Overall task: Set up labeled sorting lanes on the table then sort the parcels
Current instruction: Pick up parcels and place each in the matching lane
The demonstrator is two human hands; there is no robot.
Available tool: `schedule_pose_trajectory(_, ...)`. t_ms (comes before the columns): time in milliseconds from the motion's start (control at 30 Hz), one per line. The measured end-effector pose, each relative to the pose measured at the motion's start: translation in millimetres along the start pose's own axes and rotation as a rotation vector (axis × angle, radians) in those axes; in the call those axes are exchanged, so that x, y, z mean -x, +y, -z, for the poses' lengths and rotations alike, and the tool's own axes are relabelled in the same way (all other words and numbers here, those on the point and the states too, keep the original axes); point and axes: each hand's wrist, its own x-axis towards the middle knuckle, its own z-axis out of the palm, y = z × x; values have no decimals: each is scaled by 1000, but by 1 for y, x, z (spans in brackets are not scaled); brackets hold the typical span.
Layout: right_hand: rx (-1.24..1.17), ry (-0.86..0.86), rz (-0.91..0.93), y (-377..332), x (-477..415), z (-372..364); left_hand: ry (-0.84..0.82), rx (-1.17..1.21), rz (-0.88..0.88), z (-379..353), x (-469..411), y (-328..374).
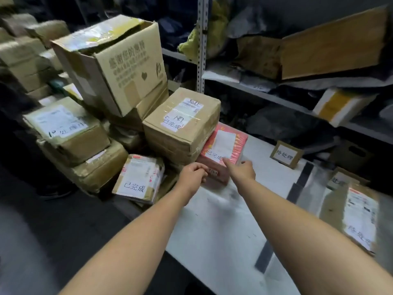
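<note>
Forearms (136,235) reach the pink parcel (241,144) lying lengthwise ahead: right hand (242,170) presses one forefinger on its label (225,143), left hand (192,177) curled, grip unclear.

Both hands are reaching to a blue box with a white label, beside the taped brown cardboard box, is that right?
Not blue: the head view shows a pink-red box with a white label. The left hand and right hand reach to it, beside the taped brown cardboard box.

已完成, handwritten: pink parcel (239,139), brown box (180,133), small flat parcel (139,177). Cardboard sign (286,154) on table (212,235): 待处理.
</note>
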Motion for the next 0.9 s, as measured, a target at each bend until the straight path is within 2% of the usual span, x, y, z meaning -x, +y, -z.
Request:
schedule_pose_trajectory(200,-36,4,-131,2,-32,-37,-132,-85,135,-4,-34,-32)
schedule_pose_trajectory(333,-112,-21,-128,12,-33,-40,-116,-39,206,-1,-45,-49)
schedule_pose_trajectory(533,-190,-111,-181,15,-39,-32,-65,-25,213,-4,-51,-56)
schedule_pose_trajectory(700,-214,-160,-176,23,-27,-16,8,148,310,-10,-49,-61)
schedule_pose_trajectory(900,-217,-206,-173,40,-2,7,27,313,328,-19,-41,-50)
